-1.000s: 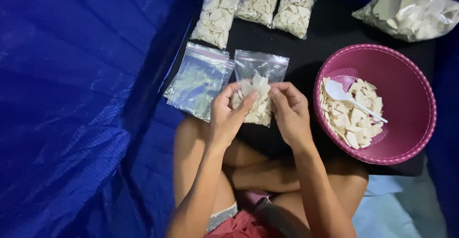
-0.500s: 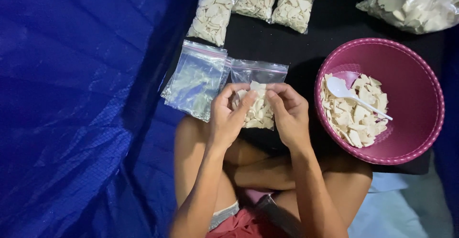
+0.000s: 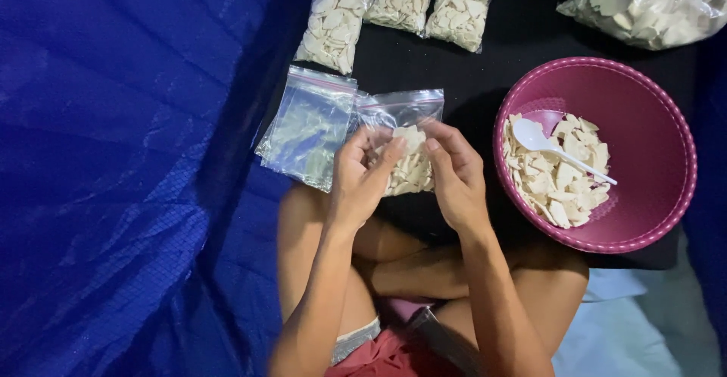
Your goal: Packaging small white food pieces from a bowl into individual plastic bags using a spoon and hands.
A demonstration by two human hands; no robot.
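Small clear zip bag of pale chips, upright between both palms

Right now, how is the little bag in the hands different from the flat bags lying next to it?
The held bag bulges with pale chips; the flat bags look empty. The held bag is gripped by the left hand and right hand; the flat bags lie untouched on the dark mat, partly over the blue tarp. Both kinds are clear, with a pink strip along the top.
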